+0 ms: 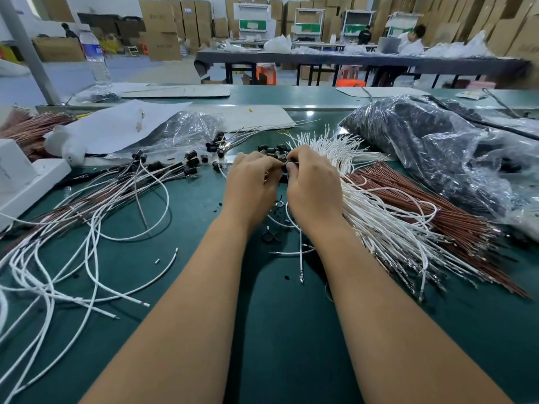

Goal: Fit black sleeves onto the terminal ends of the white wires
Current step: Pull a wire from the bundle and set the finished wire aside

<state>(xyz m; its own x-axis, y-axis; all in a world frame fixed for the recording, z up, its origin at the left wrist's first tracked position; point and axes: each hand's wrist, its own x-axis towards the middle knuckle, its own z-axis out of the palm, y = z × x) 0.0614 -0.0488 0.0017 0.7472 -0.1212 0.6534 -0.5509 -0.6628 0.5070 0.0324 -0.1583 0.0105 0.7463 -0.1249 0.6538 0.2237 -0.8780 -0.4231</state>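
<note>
Glossy plastic bag (455, 158), seemingly matt green tabletop (291, 330).

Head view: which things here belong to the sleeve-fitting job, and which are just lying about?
Part of the job:
- left hand and right hand, pinching a black sleeve between them
- unsleeved white wires
- loose black sleeves
- sleeved wires

Lying about:
- brown wires
- water bottle
- white paper
- bag of dark parts

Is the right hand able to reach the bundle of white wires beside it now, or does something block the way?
Probably yes. The right hand sits directly against the bundle of white wires, nothing between them. But its fingers now pinch a black sleeve together with the left hand.
</note>
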